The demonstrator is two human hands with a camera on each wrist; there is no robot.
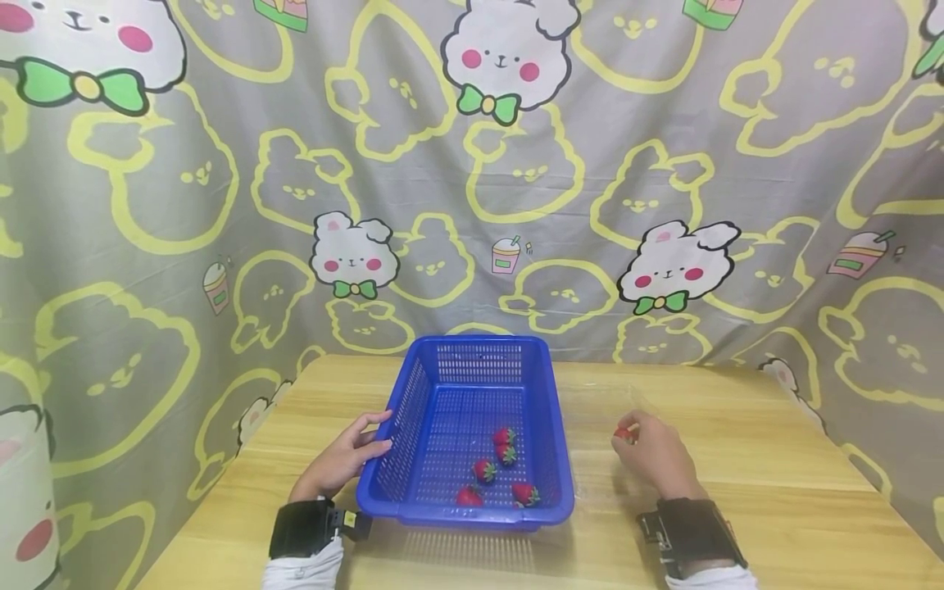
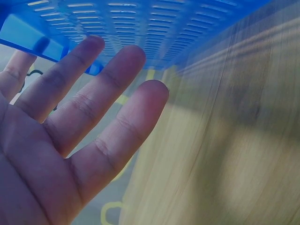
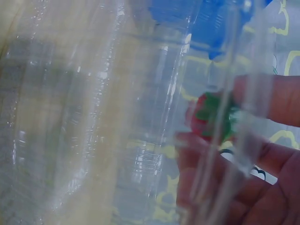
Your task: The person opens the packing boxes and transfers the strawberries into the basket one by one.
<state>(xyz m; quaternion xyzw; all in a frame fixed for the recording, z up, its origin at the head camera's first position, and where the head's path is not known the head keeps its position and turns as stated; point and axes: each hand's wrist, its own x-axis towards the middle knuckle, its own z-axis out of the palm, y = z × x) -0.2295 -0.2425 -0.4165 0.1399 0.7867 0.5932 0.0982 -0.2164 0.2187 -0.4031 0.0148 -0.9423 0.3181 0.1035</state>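
Observation:
My left hand (image 1: 342, 459) is at the left side of a blue plastic basket (image 1: 556, 426), its fingertips at the rim. In the left wrist view its fingers (image 2: 119, 124) lie fairly straight beside the slotted outer wall. Several red strawberries (image 1: 484, 469) with green leaves lie in the front right part of the basket. To the right of the basket, my right hand (image 1: 660, 455) pinches a strawberry (image 3: 206, 117) between thumb and fingers. A clear plastic container (image 1: 590, 410) stands there, and the right wrist view looks through its see-through wall at the hand and the strawberry.
Both hands and the basket are over a light wooden table (image 1: 782, 492). A grey curtain (image 1: 435, 188) with rabbit drawings hangs behind and along both sides. The clear container stands close against the basket's right side.

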